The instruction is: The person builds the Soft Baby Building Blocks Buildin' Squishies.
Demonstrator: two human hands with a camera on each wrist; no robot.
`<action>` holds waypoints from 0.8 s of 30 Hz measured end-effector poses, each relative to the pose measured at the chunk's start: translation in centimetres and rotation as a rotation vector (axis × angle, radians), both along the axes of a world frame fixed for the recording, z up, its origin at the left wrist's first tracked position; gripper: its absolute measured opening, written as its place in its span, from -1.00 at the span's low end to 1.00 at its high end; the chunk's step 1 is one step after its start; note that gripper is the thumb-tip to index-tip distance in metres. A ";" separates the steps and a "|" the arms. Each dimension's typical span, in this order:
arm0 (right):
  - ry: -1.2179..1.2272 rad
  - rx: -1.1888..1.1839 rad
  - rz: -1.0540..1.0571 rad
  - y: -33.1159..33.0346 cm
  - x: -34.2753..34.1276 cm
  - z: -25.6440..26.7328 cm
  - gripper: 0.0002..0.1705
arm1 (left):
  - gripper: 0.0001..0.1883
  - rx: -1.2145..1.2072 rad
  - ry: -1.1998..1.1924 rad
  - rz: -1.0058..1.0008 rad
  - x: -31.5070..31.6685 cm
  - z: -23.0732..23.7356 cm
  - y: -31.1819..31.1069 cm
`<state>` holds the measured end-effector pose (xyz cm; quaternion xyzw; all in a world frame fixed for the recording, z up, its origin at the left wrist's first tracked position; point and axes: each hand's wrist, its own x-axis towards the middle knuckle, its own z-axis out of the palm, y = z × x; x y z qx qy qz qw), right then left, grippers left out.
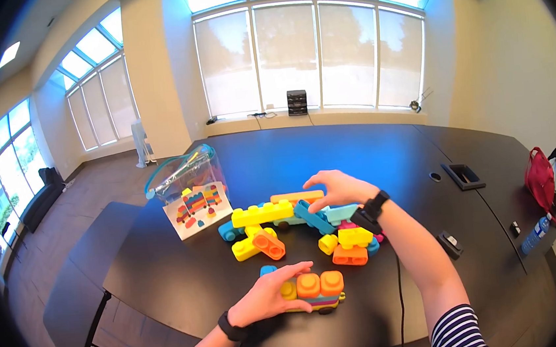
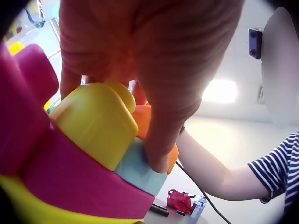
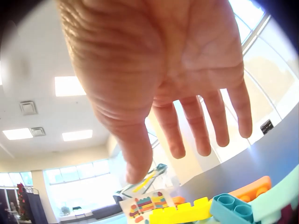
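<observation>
Near the table's front edge, my left hand grips a wheeled toy-block vehicle, its thumb on the near side. Orange blocks top one end of it; the left wrist view shows a yellow block and a magenta block under my palm. Reaching over the block pile, my right hand holds nothing, fingers spread and slightly bent. Just below it a teal block leans among the others, beside a long yellow block and a light-blue block.
A picture card leans against a clear zip bag left of the pile. More yellow and orange blocks lie at the pile's near right. A black cable crosses the table. Far right are a water bottle and a red bag.
</observation>
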<state>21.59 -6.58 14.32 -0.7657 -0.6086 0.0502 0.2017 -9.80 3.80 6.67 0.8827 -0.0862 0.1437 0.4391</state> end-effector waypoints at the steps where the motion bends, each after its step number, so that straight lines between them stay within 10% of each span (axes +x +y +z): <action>1: -0.019 -0.037 -0.002 1.9 0.7 -0.5 -0.15 | -0.11 -0.063 -0.001 -0.033 0.0 0.3 1.1; 8: 0.203 -0.238 -0.011 11.8 2.7 -4.1 0.16 | -0.16 -0.260 0.090 0.449 2.5 1.5 15.9; 11: 0.344 -0.157 -0.119 14.8 4.3 -6.7 0.15 | 0.03 0.082 0.240 0.431 4.5 -1.6 22.3; 24: 0.478 -0.629 -0.086 14.4 4.9 -6.5 0.14 | -0.20 -0.319 0.435 0.242 9.6 -6.0 22.4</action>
